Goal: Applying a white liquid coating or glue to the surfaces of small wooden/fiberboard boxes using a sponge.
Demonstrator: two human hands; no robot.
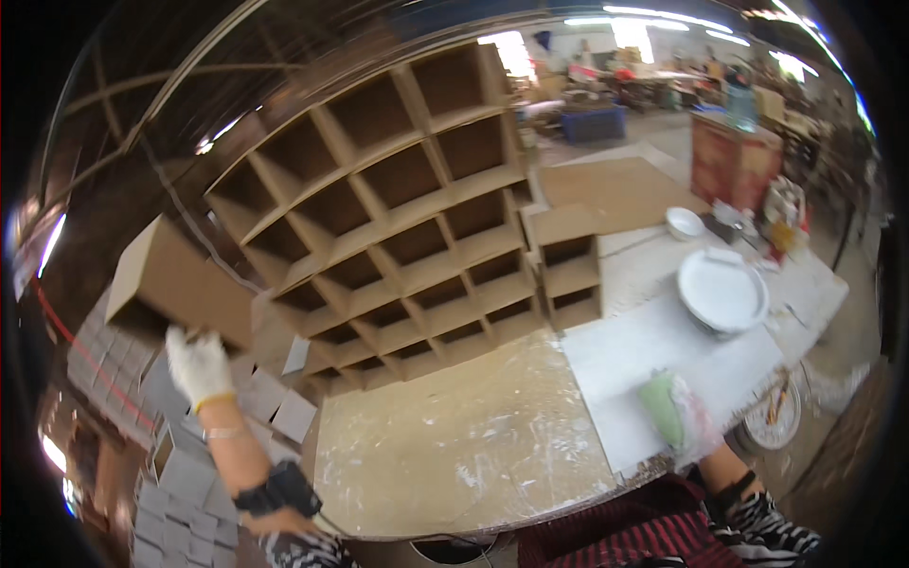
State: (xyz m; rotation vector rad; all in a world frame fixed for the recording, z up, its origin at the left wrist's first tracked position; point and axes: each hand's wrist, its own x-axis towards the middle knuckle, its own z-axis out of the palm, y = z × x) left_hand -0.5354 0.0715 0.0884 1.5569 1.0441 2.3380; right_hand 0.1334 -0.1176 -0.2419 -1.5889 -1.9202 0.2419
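Note:
My left hand (201,367), in a white knit glove with a yellow cuff, is raised at the left. Its fingers grip the lower edge of a brown open-fronted cardboard box (185,279), held tilted off the table. At the table's front right edge, my right hand (699,431) is smeared by motion, with a pale, see-through covering over it. A soft-looking green piece (663,405) is in its grasp; its kind is unclear. Between the hands and beyond them, several similar open-fronted boxes (398,185) stand stacked in a tall grid.
The worktable (464,440) has white smears. On its right are a white basin (721,292), a white bowl (684,223) and a two-compartment box stack (571,270). A bucket (769,421) stands off the right edge. Grey-white boxes (185,483) pile up at the left.

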